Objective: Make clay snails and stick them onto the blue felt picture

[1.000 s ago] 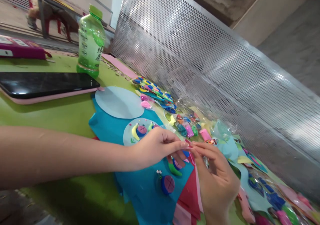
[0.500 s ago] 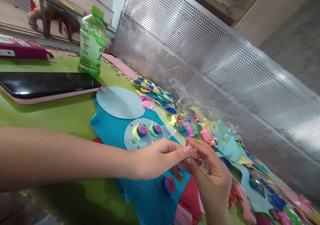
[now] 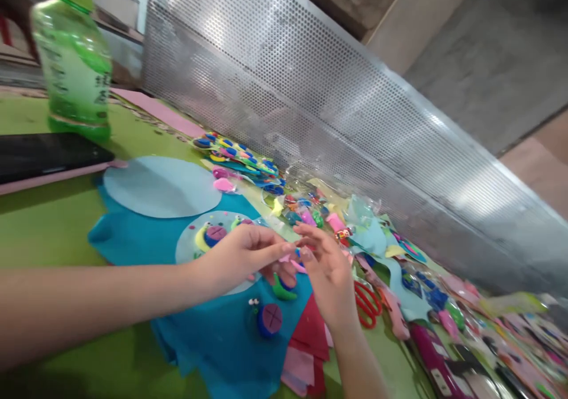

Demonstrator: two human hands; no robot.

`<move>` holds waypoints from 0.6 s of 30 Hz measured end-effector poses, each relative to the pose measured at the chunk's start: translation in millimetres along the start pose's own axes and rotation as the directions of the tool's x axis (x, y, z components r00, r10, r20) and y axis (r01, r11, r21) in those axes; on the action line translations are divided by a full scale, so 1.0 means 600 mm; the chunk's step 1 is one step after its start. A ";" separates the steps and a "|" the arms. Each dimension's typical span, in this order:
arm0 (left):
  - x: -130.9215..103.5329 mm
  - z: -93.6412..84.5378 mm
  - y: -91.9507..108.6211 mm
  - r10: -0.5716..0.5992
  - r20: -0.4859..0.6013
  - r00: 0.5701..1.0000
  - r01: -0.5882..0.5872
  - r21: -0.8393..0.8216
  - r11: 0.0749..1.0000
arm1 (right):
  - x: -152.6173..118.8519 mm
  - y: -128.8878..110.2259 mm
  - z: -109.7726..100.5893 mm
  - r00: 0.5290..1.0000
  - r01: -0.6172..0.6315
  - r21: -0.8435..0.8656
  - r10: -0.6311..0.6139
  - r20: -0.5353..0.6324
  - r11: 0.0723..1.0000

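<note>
My left hand reaches in from the left, thumb and fingers pinched around a thin pink strip of modelling clay. My right hand meets it fingertip to fingertip, with a tiny blue bit at its thumb tip; the fingers partly hide both pieces. Under the hands lies a pale blue paper oval bearing clay snails with purple-and-blue shells. One clay snail shell with googly eyes sits on the blue sheet. A green clay piece shows just below my left fingers.
A plain pale blue oval, a phone and a green bottle stand or lie to the left. Red-handled scissors and a purple box are at the right. Clay packets line the perforated metal panel.
The view has swung right, so things sit further left in the picture. My hands stay together; the small blue bit and more of the pink strip now show between them.
</note>
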State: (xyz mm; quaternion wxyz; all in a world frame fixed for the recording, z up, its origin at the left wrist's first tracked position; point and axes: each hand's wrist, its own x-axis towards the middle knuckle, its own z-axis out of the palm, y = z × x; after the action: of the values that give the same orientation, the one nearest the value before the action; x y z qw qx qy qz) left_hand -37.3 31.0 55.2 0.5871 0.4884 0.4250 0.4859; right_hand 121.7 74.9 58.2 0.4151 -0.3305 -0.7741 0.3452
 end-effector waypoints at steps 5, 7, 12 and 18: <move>0.006 -0.007 -0.011 0.054 -0.053 0.997 -0.053 0.016 0.998 | 0.009 0.003 0.000 0.999 0.035 -0.010 -0.035 0.000 0.999; 0.007 -0.006 -0.011 0.018 -0.092 0.996 -0.013 0.053 0.998 | 0.014 0.006 -0.002 0.999 0.048 -0.011 -0.048 -0.007 0.999; 0.009 -0.002 -0.008 -0.092 -0.171 0.981 0.122 0.176 0.977 | 0.025 0.014 -0.011 0.997 0.039 -0.062 -0.042 -0.061 0.997; 0.006 -0.006 0.003 0.082 -0.095 0.992 -0.046 0.337 0.940 | 0.037 0.034 -0.026 0.992 0.057 -0.155 -0.074 -0.107 0.986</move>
State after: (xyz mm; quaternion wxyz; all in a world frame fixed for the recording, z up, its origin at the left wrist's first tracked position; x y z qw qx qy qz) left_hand -40.3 35.1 56.4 0.4558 0.5678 0.5161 0.4511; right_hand 130.1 107.6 57.4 0.4428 -0.3541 -0.7841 0.2525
